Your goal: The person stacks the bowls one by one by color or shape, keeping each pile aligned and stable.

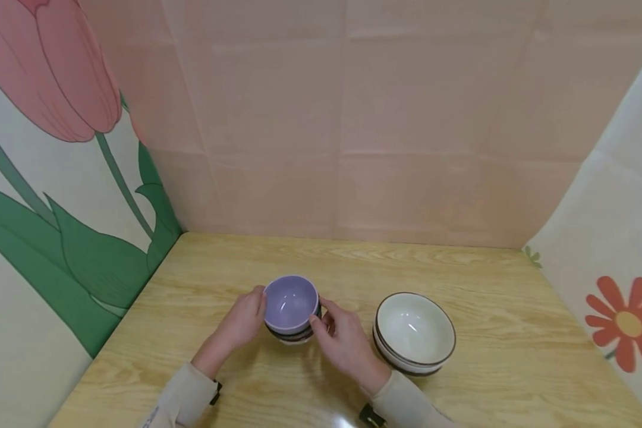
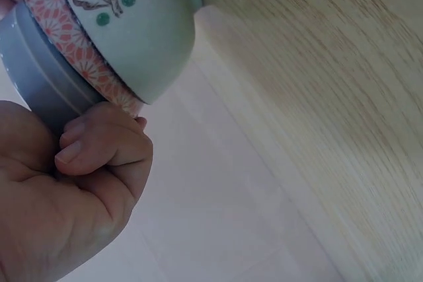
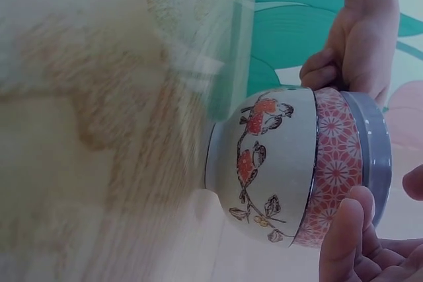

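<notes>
A stack of three bowls stands over the table, left of centre in the head view. On top is a purple bowl (image 1: 291, 302), its shiny inside facing up. Beneath it come a bowl with a red flower-patterned band (image 3: 338, 163) and a pale bowl painted with birds and a branch (image 3: 271, 170), its foot close to the tabletop. My left hand (image 1: 243, 320) grips the purple bowl at its left side, fingers curled at the wall. From the right, my right hand (image 1: 345, 342) holds the purple bowl near the rim, its fingertips also at the red-patterned band.
Another stack of white bowls with dark rims (image 1: 414, 327) stands to the right of my right hand. The wooden table (image 1: 487, 297) ends at a pinkish backdrop (image 1: 342, 148). Flower-printed cloths hang at the left (image 1: 101, 255) and right (image 1: 594, 238).
</notes>
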{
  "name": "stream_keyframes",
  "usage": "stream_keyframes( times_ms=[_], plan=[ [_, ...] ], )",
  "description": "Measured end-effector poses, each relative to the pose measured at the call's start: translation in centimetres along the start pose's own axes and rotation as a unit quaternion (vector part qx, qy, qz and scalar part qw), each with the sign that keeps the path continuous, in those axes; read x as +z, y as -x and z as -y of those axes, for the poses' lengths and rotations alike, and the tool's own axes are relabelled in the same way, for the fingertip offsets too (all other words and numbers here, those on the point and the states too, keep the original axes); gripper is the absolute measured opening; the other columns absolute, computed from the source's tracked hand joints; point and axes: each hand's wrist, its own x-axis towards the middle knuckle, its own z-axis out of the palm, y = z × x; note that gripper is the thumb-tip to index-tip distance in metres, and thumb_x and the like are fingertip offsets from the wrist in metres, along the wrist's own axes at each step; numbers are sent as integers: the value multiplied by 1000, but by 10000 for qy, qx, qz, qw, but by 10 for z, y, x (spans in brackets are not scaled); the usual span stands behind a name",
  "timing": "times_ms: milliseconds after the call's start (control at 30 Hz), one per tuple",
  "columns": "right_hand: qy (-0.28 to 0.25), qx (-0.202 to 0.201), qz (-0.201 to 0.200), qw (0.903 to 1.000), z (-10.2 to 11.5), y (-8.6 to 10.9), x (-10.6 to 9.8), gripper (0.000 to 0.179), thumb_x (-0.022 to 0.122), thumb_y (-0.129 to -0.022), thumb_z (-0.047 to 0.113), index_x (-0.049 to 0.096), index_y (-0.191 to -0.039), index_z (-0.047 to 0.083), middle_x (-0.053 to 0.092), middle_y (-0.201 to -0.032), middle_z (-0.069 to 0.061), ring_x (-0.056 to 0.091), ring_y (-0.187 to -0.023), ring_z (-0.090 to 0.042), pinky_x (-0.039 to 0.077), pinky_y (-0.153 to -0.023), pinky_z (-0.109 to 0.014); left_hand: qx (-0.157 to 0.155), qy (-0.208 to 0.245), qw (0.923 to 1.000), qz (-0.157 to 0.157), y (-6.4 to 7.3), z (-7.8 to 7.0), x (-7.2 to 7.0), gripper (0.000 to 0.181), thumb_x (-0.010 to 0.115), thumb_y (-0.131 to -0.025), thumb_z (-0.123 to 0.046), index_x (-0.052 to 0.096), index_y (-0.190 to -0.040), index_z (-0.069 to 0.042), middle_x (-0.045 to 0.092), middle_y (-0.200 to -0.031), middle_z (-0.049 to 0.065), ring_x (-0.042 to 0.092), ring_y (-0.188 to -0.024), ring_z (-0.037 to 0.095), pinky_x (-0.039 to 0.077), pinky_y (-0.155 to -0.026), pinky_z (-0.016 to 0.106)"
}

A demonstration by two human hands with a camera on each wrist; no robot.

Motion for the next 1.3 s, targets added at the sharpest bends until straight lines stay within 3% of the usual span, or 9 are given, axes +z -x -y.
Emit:
stream_keyframes(
  times_ms=[233,500,700,900,1067,1300],
  plan=[
    [107,127,0,9999,1,2,1,39,68,-93,18,65,-126,-3,55,-67,11,46,-53,0,43,-49,-20,-18,-12,10000,69,1,2,2,22,42,-105,-6,60,-106,7,59,-75,6,60,-74,20,54,-65,37],
    [340,445,148,9983,-1,2,3,43,64,-98,26,62,-130,-3,58,-70,7,47,-55,0,43,-52,-20,-100,191,9997,60,1,1,2,22,43,-104,-7,59,-89,-1,48,-66,1,52,-66,18,48,-61,35],
    [462,349,213,9981,-1,3,4,46,60,-100,29,59,-133,-4,58,-71,8,46,-55,0,42,-52,-20,-291,237,9993,86,0,0,1,29,42,-104,-8,58,-80,-3,47,-63,1,47,-60,17,43,-54,31],
    [1014,154,385,9940,2,6,3,58,53,-103,40,54,-137,-7,56,-71,12,48,-62,-2,43,-60,-23,-413,167,9990,83,1,-3,0,32,41,-104,-9,57,-76,-5,47,-63,3,48,-61,17,43,-54,31],
    [1255,218,477,9907,4,7,3,61,51,-103,43,52,-138,-7,55,-71,13,50,-64,-3,43,-62,-24,-386,-7,9992,45,1,-6,-1,32,41,-104,-10,58,-77,-5,49,-64,4,50,-62,19,45,-55,33],
    [1544,175,381,9871,5,3,2,56,49,-104,43,61,-129,-5,53,-69,11,49,-62,-6,41,-57,-25,-433,-292,9986,-25,-3,-9,-3,33,40,-104,-13,61,-80,-3,52,-65,5,51,-61,19,46,-56,34]
  ],
)
